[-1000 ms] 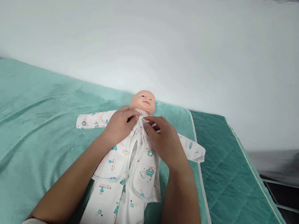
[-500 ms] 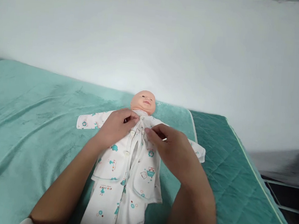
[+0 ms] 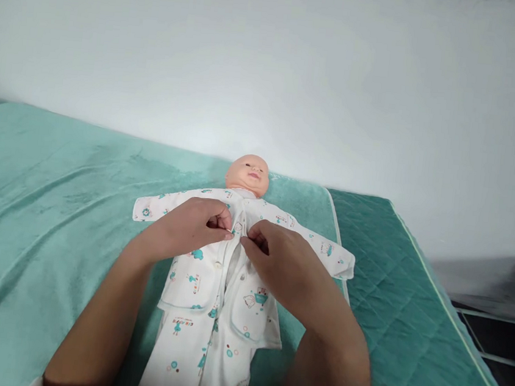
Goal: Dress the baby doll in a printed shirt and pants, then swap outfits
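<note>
Cloth of the jacket (image 3: pixel 191 278) is pinched in the left hand (image 3: pixel 192 226). The doll (image 3: pixel 246 174) wearing it lies on the green blanket (image 3: pixel 75 217), neck apparently fastened, lower button (image 3: pixel 218 265) undone; the right hand (image 3: pixel 289 261) pinches the opposite edge.

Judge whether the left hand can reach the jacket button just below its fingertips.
Probably yes: the button lies uncovered, and nothing shows between it and the left hand, which touches the jacket.
</note>
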A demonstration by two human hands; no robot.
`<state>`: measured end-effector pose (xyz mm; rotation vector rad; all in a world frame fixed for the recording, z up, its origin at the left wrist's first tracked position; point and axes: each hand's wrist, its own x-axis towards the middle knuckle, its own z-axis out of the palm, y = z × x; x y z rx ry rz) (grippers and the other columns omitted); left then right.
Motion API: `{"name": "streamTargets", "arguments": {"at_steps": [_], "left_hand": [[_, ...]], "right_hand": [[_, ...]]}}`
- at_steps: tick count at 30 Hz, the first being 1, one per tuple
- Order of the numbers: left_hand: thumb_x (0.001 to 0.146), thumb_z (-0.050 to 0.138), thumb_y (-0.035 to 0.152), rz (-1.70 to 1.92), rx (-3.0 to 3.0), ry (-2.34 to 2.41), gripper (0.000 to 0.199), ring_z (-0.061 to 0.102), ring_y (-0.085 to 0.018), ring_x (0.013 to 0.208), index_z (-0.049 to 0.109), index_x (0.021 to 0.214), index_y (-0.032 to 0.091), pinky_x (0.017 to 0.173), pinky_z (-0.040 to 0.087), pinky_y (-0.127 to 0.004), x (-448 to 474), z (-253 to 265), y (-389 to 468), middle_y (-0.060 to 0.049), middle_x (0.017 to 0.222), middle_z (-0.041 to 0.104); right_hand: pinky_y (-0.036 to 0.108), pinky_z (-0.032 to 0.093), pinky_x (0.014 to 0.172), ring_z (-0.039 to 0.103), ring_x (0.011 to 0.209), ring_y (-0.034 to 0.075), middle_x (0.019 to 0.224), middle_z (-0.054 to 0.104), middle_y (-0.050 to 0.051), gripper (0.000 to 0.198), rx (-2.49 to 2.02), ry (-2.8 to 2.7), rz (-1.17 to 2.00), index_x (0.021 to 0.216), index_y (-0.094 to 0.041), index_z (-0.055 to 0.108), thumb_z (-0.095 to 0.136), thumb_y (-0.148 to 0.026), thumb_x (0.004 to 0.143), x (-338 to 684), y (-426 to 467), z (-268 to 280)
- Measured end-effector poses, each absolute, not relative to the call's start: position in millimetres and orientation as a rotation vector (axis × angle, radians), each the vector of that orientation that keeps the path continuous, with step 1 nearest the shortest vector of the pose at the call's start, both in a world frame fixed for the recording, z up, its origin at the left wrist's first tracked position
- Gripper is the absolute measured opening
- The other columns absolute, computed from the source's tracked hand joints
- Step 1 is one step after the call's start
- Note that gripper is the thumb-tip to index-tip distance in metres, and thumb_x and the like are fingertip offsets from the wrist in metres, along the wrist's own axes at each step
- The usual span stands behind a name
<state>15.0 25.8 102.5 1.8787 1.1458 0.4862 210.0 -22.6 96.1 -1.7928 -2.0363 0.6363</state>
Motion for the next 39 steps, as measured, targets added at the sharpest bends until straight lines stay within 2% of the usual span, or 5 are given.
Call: {"name": "streamTargets", "arguments": {"at_steps": [7,14,23,28,39], "left_hand": [[0.084,0.063,0.035,0.508,1.787,1.125,0.017,0.045,-0.012,0.056,0.06,0.074,0.021,0.047,0.034,-0.024,12.6,99.8,27.9,0.002,0.065,0.055],[0.083,0.07,0.035,0.559,1.527,0.947,0.019,0.059,-0.012,0.065,0.061,0.081,0.018,0.06,0.047,-0.024,19.7,100.8,27.4,0.001,0.072,0.063],[0.089,0.066,0.033,0.528,1.462,0.88,0.017,0.065,-0.013,0.069,0.064,0.087,0.016,0.067,0.052,-0.027,20.3,97.1,29.1,-0.001,0.076,0.068],[0.087,0.068,0.029,0.575,1.419,0.874,0.015,0.064,-0.011,0.066,0.062,0.084,0.015,0.066,0.054,-0.026,22.0,95.9,30.0,-0.001,0.072,0.067],[0.092,0.061,0.029,0.517,1.526,0.835,0.011,0.063,-0.011,0.067,0.056,0.09,0.019,0.065,0.053,-0.025,19.7,91.0,32.7,0.001,0.076,0.065]], "right_hand": [[0.029,0.03,0.052,0.046,0.057,0.013,0.063,0.057,-0.003,0.025,-1.685,-1.922,0.985,0.072,-0.023,0.056,0.051,-0.037,0.093,225.2,-10.8,93.4],[0.026,0.041,0.059,0.052,0.061,0.011,0.066,0.057,-0.003,0.023,-1.282,-1.605,1.448,0.077,-0.02,0.062,0.06,-0.038,0.091,232.6,0.4,85.3],[0.023,0.043,0.054,0.054,0.058,0.01,0.064,0.059,-0.002,0.024,-1.198,-1.494,1.531,0.078,-0.019,0.063,0.065,-0.039,0.09,227.8,2.6,81.9],[0.023,0.045,0.056,0.058,0.06,0.01,0.065,0.062,-0.002,0.024,-1.177,-1.513,1.533,0.078,-0.018,0.063,0.063,-0.037,0.093,228.8,3.2,80.5],[0.023,0.051,0.056,0.065,0.064,0.011,0.079,0.07,0.002,0.021,-1.148,-1.466,1.568,0.083,-0.019,0.061,0.06,-0.036,0.095,228.8,3.7,77.5]]}}
